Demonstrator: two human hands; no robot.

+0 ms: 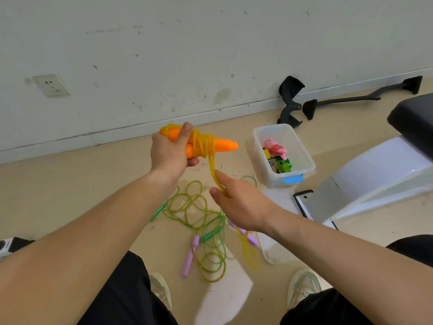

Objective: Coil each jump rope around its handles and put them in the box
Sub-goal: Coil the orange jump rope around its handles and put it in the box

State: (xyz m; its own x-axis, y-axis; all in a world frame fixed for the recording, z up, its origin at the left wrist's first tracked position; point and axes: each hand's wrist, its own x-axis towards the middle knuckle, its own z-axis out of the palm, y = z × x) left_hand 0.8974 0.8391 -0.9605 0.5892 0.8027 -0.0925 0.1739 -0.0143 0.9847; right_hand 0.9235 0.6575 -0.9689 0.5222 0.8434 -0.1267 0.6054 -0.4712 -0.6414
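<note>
Orange handles (210, 145) half-wound with yellow rope (212, 170), held up over the floor (70, 184) in the head view.

Head view: the left hand (172, 152) gripped both handles side by side, thumb pressed over the top, likely so the pair acted as one spool and the turns already laid could not slip. The right hand (236, 198) was just below, and the slack appeared to run pinched between its thumb and forefinger, the other fingers fairly straight, which kept the strand taut for the next turn; a loop hung beneath it. The box (267, 181) stood near on the right, within reach, with coiled ropes (276, 151) inside. A green rope (199, 212) and purple handles (191, 254) lay tangled between the feet, not yet wound.
</note>
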